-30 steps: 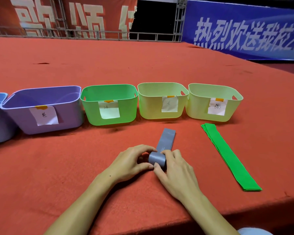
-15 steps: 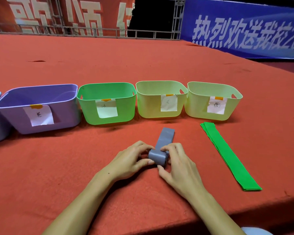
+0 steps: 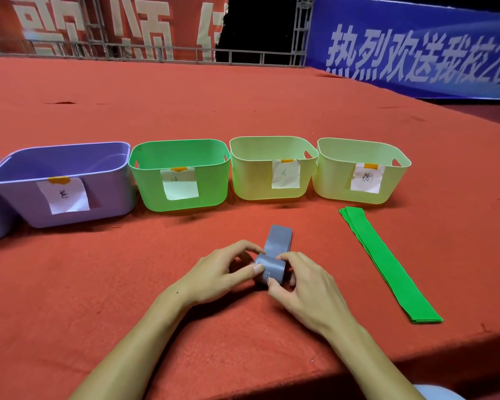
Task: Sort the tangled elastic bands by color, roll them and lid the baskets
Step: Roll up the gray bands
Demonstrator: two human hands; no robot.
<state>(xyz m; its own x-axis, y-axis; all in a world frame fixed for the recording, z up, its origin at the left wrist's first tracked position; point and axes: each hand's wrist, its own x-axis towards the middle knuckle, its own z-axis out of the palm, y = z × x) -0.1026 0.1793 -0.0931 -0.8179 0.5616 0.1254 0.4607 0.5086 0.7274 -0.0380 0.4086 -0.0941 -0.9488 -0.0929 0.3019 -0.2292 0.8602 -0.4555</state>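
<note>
Both hands, left [image 3: 214, 272] and right [image 3: 303, 293], pinch the grey band [image 3: 272, 268] roll on the table [image 3: 98, 284]. Unrolled tail lies straight ahead, long axis pointing toward the baskets [image 3: 272, 168]; hands equally near.

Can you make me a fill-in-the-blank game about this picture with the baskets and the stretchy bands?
1. Both hands are rolling up the ____ band.
2. The flat band lying beside the hands is ____.
3. The basket between the purple and yellow ones is ____.

Missing words: grey; green; green
</note>
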